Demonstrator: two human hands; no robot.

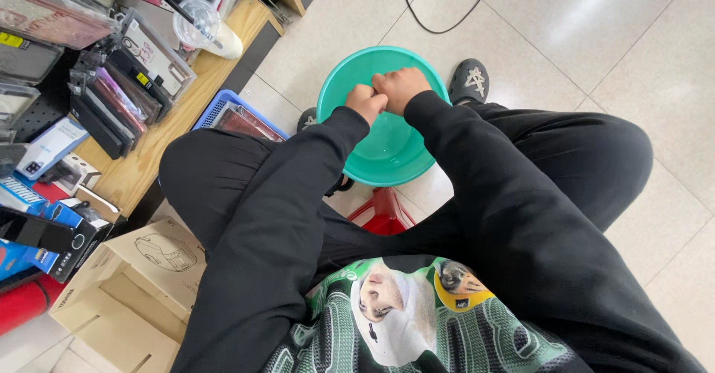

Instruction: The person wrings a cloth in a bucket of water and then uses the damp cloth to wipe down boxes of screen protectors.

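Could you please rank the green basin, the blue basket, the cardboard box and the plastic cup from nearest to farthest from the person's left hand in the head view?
From the left hand:
1. Green basin, directly beneath it.
2. Blue basket, to the left.
3. Plastic cup, upper left on the wooden shelf.
4. Cardboard box, lower left on the floor.

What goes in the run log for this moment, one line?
left hand: fisted, over green basin | right hand: fisted, touching left | held item: cannot tell | basin: on tiled floor between shoes

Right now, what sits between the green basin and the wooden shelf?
In the head view, a blue plastic basket sits on the floor between the green basin and the wooden shelf.
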